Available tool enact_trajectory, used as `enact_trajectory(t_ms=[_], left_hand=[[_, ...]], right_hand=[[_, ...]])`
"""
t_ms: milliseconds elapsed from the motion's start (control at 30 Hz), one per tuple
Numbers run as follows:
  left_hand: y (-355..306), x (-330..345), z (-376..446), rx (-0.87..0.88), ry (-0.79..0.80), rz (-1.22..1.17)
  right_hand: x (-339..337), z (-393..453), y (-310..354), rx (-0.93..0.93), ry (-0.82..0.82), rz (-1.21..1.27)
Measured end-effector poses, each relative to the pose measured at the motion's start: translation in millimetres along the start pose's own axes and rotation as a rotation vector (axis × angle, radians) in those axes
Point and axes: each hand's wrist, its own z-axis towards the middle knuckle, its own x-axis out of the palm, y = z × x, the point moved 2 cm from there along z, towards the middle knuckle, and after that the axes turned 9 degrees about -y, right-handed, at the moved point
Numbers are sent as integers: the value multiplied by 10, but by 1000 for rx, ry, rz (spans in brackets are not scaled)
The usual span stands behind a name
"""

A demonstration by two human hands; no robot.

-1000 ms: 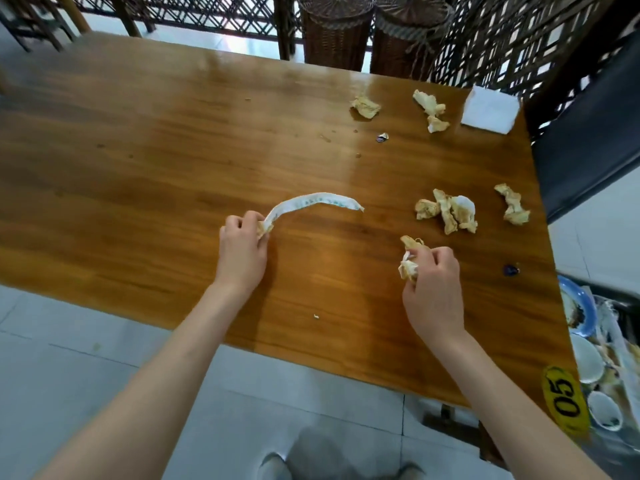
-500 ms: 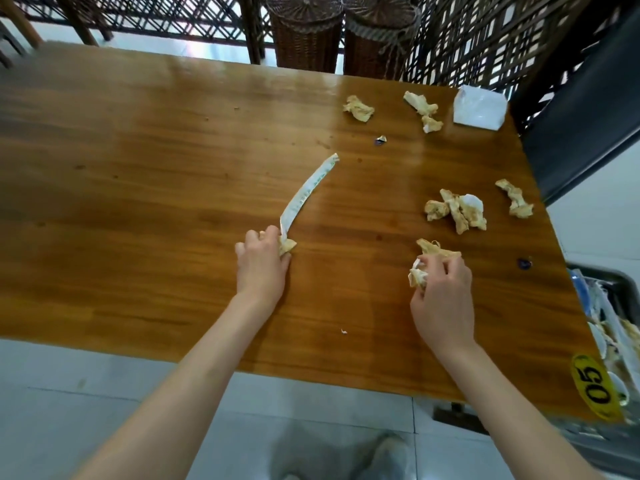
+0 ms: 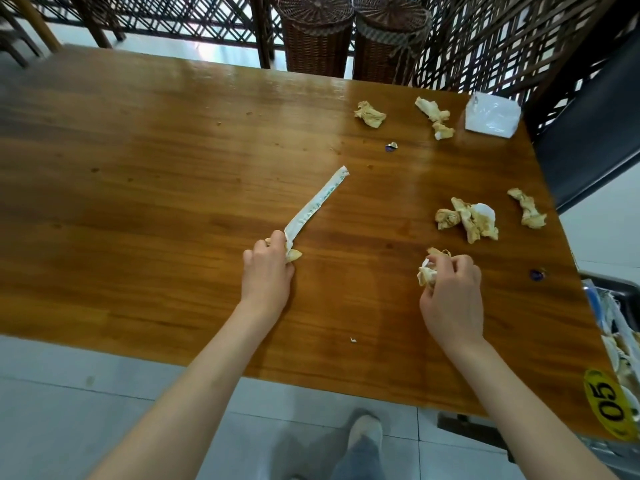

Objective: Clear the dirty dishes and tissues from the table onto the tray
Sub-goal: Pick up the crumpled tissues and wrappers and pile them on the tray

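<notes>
tissues (image 3: 465, 221) just beyond your right hand (image 3: 450, 296) look light, soft and crushable; pinch each wad anywhere. that hand already grips one wad (image 3: 427, 271). your left hand (image 3: 268, 271), well apart, holds a paper strip (image 3: 317, 202) and another scrap.

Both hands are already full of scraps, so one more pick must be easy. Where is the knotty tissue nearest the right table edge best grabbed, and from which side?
Pinch the twisted tissue at its narrow middle, coming from above with the right hand. It lies flat, long and apart from the clump, so fingers probably fit across it.
</notes>
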Motion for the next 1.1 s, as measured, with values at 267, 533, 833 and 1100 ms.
enact_trajectory(t_ms=[267, 533, 833, 1100], left_hand=[[5, -32, -64, 144, -74, 16], [-22, 16, -56, 109, -89, 12], [-68, -4, -14, 72, -124, -64], [-277, 65, 187, 35, -114, -127]], right_hand=[[23, 135, 9, 1, -47, -51], [221, 242, -117, 64, 266, -133], [254, 366, -179, -22, 124, -32], [253, 991, -383, -41, -53, 4]])
